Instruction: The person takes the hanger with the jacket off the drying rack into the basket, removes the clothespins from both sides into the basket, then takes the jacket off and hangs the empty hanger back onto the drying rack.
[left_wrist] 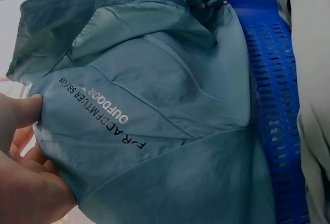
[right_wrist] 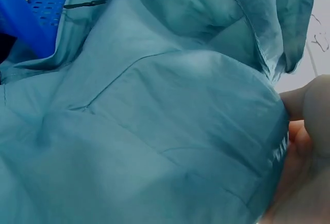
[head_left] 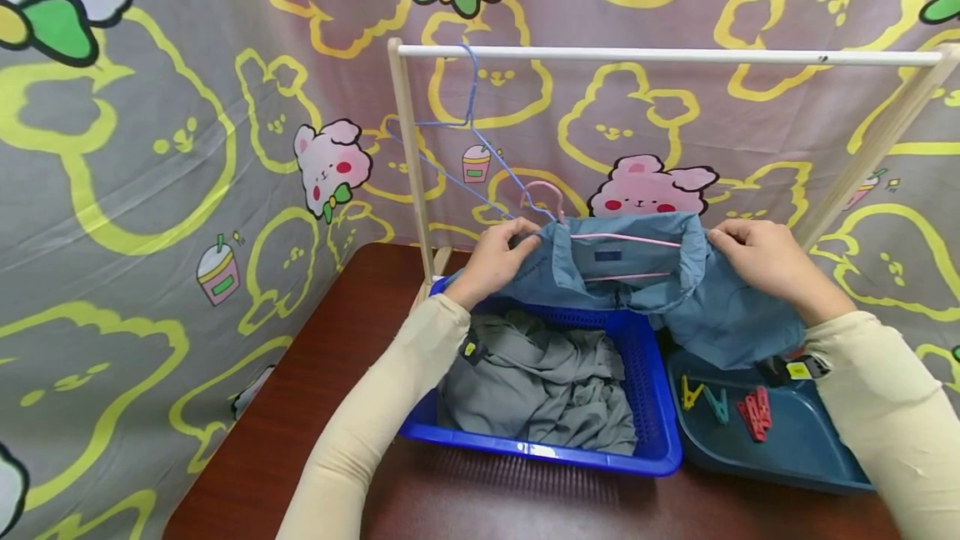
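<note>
A blue-grey jacket (head_left: 738, 319) is spread between both hands above the baskets, its collar open toward me. Inside the collar show the bars of a pink hanger (head_left: 626, 237); its hook sticks up at the left. My left hand (head_left: 491, 261) pinches the jacket at the left shoulder, thumb on the near side. In the left wrist view, printed lettering (left_wrist: 111, 115) runs across the cloth beside that thumb. At the opposite shoulder, my right hand (head_left: 772, 261) grips the fabric, and the right wrist view shows the thumb (right_wrist: 294, 102) against its edge.
A white rod (head_left: 660, 55) on wooden posts spans the back, with a blue hanger (head_left: 472, 94) hooked at its left. The blue basket (head_left: 667, 440) below contains crumpled grey cloth (head_left: 532, 390). Right of it, a dark teal tray (head_left: 795, 448) holds several clothespins (head_left: 754, 413).
</note>
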`<control>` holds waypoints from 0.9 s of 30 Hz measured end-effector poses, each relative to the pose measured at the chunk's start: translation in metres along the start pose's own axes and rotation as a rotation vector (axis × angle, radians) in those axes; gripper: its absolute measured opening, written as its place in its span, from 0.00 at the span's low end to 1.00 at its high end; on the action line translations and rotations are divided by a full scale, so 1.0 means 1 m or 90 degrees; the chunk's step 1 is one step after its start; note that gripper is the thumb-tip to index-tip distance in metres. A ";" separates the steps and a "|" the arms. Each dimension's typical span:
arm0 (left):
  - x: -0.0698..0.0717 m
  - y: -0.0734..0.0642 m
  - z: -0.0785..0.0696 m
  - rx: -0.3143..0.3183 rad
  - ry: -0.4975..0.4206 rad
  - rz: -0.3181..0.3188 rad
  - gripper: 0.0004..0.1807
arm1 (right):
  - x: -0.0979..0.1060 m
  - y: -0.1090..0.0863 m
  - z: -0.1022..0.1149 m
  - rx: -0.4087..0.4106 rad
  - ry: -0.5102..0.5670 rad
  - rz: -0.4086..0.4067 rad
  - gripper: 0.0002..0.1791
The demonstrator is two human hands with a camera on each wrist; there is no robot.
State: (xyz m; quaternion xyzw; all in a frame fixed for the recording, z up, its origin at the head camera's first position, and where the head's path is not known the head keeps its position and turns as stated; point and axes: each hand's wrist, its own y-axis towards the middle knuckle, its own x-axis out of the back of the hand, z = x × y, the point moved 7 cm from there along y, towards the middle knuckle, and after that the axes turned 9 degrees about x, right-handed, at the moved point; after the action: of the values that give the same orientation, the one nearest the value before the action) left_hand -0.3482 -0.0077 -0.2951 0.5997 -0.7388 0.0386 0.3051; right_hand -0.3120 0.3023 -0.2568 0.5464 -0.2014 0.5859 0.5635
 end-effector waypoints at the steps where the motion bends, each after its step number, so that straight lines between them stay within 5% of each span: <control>1: -0.001 0.000 0.000 0.000 0.000 0.003 0.10 | -0.001 0.000 0.000 -0.004 0.002 -0.006 0.15; 4: -0.002 -0.001 -0.001 0.003 -0.008 0.011 0.10 | -0.002 0.000 0.005 0.017 0.000 -0.062 0.08; 7: -0.002 -0.001 -0.002 0.004 -0.015 0.006 0.10 | 0.001 0.000 0.019 0.102 -0.029 -0.161 0.02; 11: 0.000 -0.001 -0.005 0.002 -0.025 -0.009 0.10 | 0.002 -0.005 0.036 0.194 -0.078 -0.238 0.09; 18: 0.003 0.000 -0.006 0.010 -0.025 -0.027 0.10 | -0.008 -0.011 0.045 0.153 -0.072 -0.159 0.20; 23: 0.001 0.000 -0.007 0.002 -0.024 -0.029 0.09 | -0.017 -0.015 0.050 0.076 -0.147 -0.057 0.39; 27: 0.001 0.000 -0.007 0.001 -0.027 -0.031 0.09 | -0.020 -0.015 0.053 0.056 -0.183 -0.051 0.34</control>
State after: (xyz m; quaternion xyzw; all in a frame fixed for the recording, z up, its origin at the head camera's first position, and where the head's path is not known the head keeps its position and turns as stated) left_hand -0.3452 -0.0053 -0.2892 0.6183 -0.7305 0.0190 0.2895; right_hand -0.2819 0.2527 -0.2624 0.6564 -0.2324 0.4869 0.5273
